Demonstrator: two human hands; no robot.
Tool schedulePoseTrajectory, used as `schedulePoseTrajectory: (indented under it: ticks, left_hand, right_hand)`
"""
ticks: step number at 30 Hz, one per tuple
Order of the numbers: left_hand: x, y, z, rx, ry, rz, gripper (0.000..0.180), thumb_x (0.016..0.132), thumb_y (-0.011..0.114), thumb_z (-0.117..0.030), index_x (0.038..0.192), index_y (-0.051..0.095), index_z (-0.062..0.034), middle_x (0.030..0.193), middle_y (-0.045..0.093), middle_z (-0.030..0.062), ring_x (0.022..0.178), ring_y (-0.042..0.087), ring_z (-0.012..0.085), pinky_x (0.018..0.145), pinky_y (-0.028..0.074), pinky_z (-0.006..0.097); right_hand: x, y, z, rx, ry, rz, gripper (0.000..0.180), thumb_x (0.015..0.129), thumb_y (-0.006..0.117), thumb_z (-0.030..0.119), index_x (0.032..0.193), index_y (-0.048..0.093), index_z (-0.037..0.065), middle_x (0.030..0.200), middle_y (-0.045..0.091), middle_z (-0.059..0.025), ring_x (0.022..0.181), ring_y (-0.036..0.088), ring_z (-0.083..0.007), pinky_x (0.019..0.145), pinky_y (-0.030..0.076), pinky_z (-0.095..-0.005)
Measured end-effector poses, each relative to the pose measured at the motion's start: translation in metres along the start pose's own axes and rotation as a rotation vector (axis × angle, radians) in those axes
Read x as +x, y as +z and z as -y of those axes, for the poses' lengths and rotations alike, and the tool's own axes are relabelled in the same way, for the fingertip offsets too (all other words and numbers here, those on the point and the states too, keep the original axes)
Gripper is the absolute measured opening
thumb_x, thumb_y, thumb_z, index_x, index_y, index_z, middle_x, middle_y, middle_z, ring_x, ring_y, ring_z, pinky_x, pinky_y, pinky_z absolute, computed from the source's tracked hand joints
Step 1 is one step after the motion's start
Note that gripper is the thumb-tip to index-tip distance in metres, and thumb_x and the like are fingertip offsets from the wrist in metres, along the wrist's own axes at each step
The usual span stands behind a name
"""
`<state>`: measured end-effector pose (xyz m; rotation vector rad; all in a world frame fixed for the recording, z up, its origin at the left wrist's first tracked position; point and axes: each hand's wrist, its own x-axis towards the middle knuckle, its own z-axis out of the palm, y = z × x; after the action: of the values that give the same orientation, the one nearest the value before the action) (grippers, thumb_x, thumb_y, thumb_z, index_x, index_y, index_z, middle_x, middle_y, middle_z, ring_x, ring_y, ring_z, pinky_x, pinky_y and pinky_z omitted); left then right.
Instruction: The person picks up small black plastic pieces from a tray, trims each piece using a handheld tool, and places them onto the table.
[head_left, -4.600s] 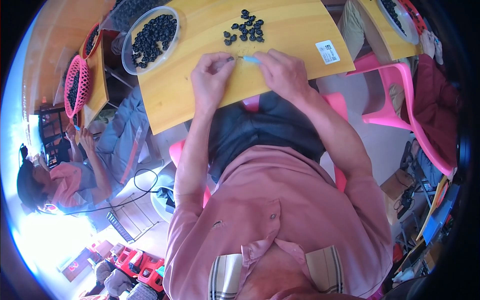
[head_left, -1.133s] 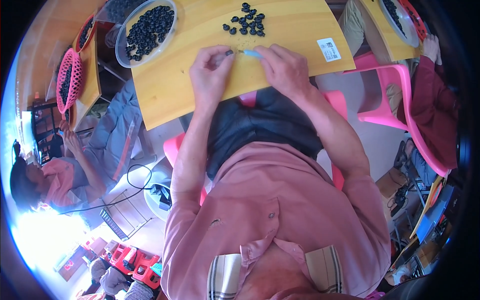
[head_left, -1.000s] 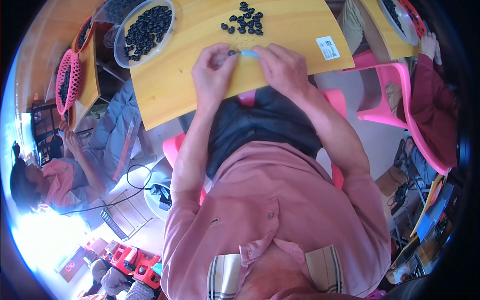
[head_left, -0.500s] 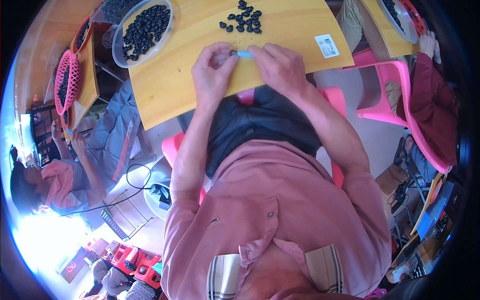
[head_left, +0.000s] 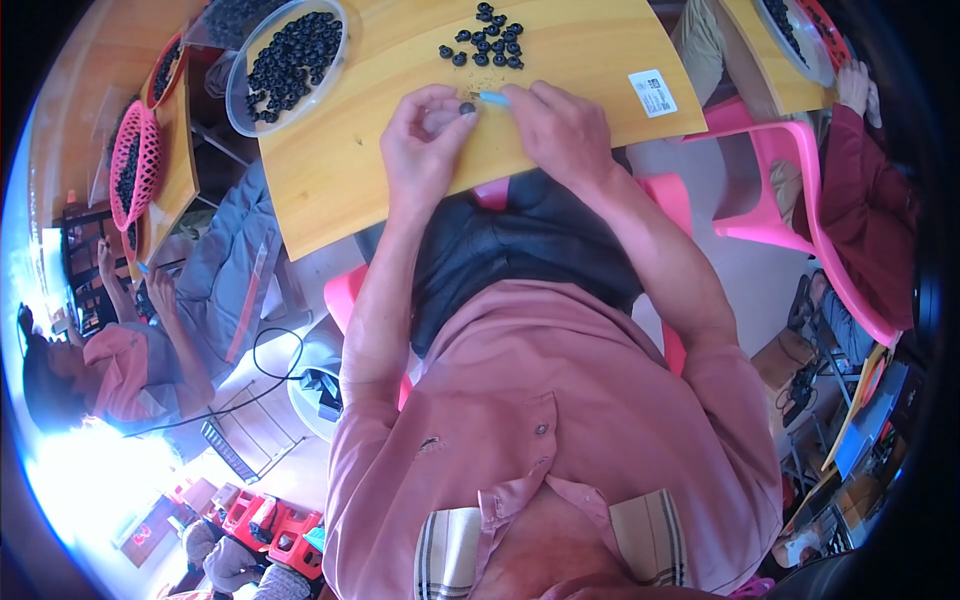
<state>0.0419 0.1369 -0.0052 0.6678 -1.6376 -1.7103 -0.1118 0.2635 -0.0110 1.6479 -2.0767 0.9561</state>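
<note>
My left hand (head_left: 425, 140) pinches one small black ring-shaped part (head_left: 466, 107) between thumb and fingertips over the yellow wooden table (head_left: 360, 150). My right hand (head_left: 565, 130) grips a thin light-blue tool (head_left: 492, 98) whose tip points at that part. Just beyond both hands lies a loose cluster of several black parts (head_left: 485, 45) on the table. A clear round bowl (head_left: 288, 62) full of the same black parts stands at the far left of the table.
A white label (head_left: 653, 92) is stuck on the table's right side. A pink plastic chair (head_left: 790, 210) stands to the right. A red basket (head_left: 130, 165) sits on a neighbouring table at left, where another person (head_left: 130, 350) sits working.
Both hands stay together at the table's near edge with the part and the blue tool; only small finger movements and a slight shift of the view show.
</note>
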Motion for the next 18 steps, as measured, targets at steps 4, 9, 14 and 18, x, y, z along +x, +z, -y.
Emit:
schedulePoseTrajectory:
  ticks: [4,9,14,18]
  left_hand:
    - [0.0,-0.001,0.002,-0.001,-0.01,-0.005,0.032,0.092,0.078,0.006,0.121,0.068,0.0029,0.108,0.07,0.0066,0.093,0.07,0.0109,0.085,0.055,0.023]
    - [0.008,-0.02,-0.001,0.232,0.154,-0.012,0.02,0.094,0.079,0.0,0.113,0.074,-0.0004,0.105,0.071,0.0039,0.093,0.069,0.0106,0.086,0.055,0.024]
    - [0.054,-0.086,-0.037,0.425,0.355,-0.321,0.015,0.094,0.078,-0.002,0.109,0.076,-0.0013,0.103,0.072,0.0041,0.09,0.069,0.0096,0.083,0.055,0.024]
    - [0.088,-0.127,-0.058,0.88,0.415,-0.391,0.026,0.089,0.081,-0.002,0.114,0.076,-0.0037,0.109,0.074,0.0095,0.092,0.074,0.0194,0.084,0.059,0.032]
  right_hand:
    - [0.001,-0.001,0.001,0.008,0.0,0.0,0.016,0.089,0.071,0.01,0.105,0.073,0.009,0.076,0.061,-0.005,0.069,0.07,-0.0237,0.056,0.056,-0.0389]
    - [0.0,-0.002,-0.001,0.044,0.016,-0.014,0.016,0.089,0.072,0.01,0.105,0.073,0.009,0.076,0.061,-0.0056,0.069,0.07,-0.0254,0.056,0.056,-0.0402]
    - [-0.001,-0.004,0.0,0.094,0.038,-0.043,0.014,0.09,0.072,0.011,0.104,0.073,0.009,0.076,0.061,-0.0059,0.069,0.069,-0.0267,0.057,0.055,-0.0412]
    - [0.0,-0.005,-0.001,0.104,0.057,-0.021,0.012,0.091,0.072,0.012,0.103,0.073,0.009,0.076,0.061,-0.0063,0.069,0.069,-0.0271,0.058,0.055,-0.0416]
